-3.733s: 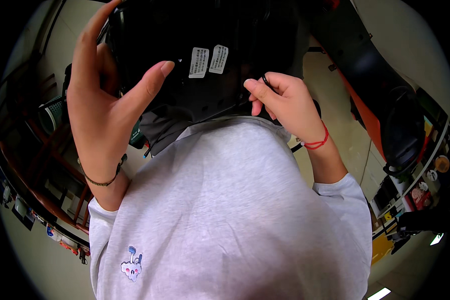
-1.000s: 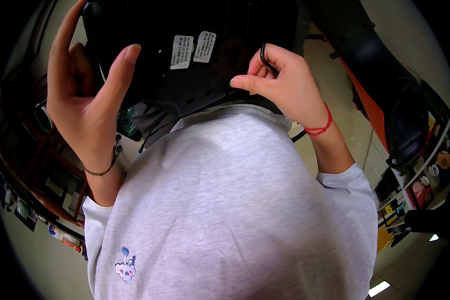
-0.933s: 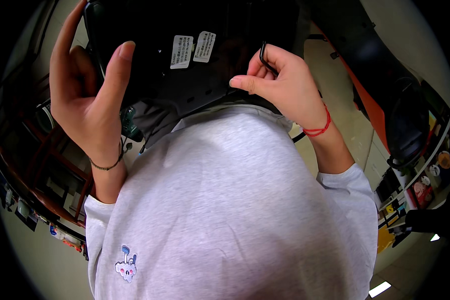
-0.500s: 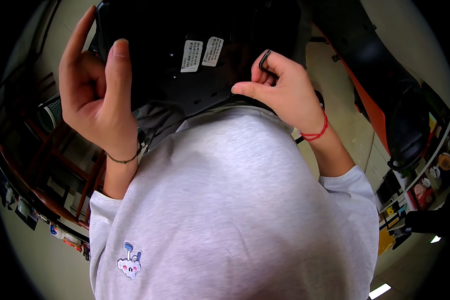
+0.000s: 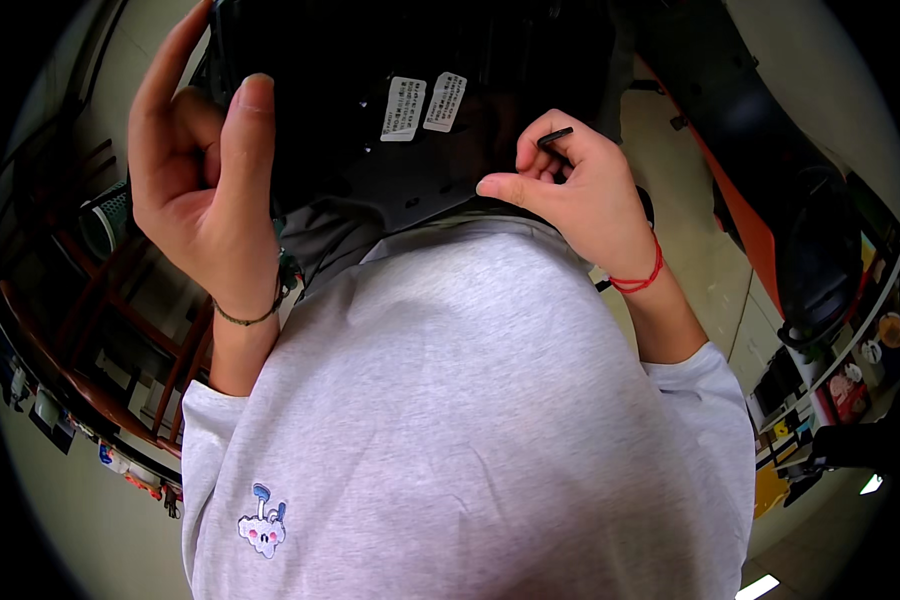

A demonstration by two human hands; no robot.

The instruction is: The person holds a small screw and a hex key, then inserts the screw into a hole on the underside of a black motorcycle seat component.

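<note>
A large black panel with two white printed labels lies across my lap. At its left side is my left hand, with thumb raised, index finger stretched upward and the other fingers bent. That index fingertip reaches the panel's upper left edge, and no held object shows in the hand. My right hand is closed around a thin black bent rod that looks like a hex key. One end sticks out above the curled fingers; the rest is hidden. The right thumb points toward the panel's near edge.
On the right stands a long black padded piece with an orange side. Dark reddish wooden furniture is at the left, with a green patterned bin-like object beside it. Assorted items line a shelf at the far right.
The panel and both hands have shifted slightly right in view. In my right hand the hex key has turned, its visible end now pointing right instead of standing up.
</note>
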